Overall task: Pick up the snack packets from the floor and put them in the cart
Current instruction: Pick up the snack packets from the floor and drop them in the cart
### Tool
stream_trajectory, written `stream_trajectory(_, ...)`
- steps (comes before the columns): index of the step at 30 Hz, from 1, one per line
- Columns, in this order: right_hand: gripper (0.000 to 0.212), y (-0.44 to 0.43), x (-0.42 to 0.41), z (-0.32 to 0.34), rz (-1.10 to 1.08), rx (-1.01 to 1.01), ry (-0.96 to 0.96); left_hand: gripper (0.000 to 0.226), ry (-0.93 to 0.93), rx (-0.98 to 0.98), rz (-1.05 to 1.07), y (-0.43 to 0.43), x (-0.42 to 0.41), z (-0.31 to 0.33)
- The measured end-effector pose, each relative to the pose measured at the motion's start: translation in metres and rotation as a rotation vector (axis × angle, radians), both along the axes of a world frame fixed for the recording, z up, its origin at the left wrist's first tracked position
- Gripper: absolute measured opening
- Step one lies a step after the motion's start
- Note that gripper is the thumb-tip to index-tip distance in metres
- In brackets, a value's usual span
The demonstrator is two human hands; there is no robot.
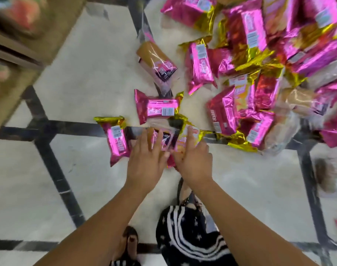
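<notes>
Several pink and gold snack packets lie on the tiled floor, heaped thickly at the upper right (259, 54). Nearer me lie single ones: a pink packet (117, 140) at the left, another (158, 108) just beyond my hands, and a clear-wrapped brown one (156, 60) farther off. My left hand (146, 158) lies with straight fingers on a clear packet (164, 140). My right hand (192, 160) lies beside it, fingers on an orange and gold packet (185, 139). The two hands almost touch. No cart is in view.
A wooden shelf unit (29, 45) with blurred goods stands at the left. The floor (87, 73) is pale tile with dark strips. My foot in a sandal (129, 242) and black-and-white patterned clothing (188, 237) are below my arms. Blurred packets lie at the right edge (328, 177).
</notes>
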State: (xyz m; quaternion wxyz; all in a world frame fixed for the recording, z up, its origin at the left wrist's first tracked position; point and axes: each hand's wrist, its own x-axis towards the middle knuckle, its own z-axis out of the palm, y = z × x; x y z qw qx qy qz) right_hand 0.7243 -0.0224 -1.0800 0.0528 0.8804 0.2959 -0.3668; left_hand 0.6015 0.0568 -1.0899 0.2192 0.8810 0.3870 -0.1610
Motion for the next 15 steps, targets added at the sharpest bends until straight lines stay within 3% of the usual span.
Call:
stream_trajectory(4,0.098,-0.024,0.001,-0.008,-0.059,0.049,-0.098,0.08,-0.026,0.037,0.068,-0.002,-0.001,-0.025)
stream_trajectory(9,0.097,-0.01,-0.01,-0.001,-0.553,0.222,0.169,0.071,-0.058,-0.052,0.128,-0.004,0.0,-0.01)
stream_trajectory(11,0.091,-0.004,-0.003,0.015,-0.552,0.233,0.213,0.073,-0.04,-0.074,0.148,-0.002,0.0,0.012)
stream_trajectory(15,0.08,-0.009,0.021,0.1,-0.321,0.245,0.181,0.073,0.008,-0.019,0.149,0.005,-0.003,0.101)
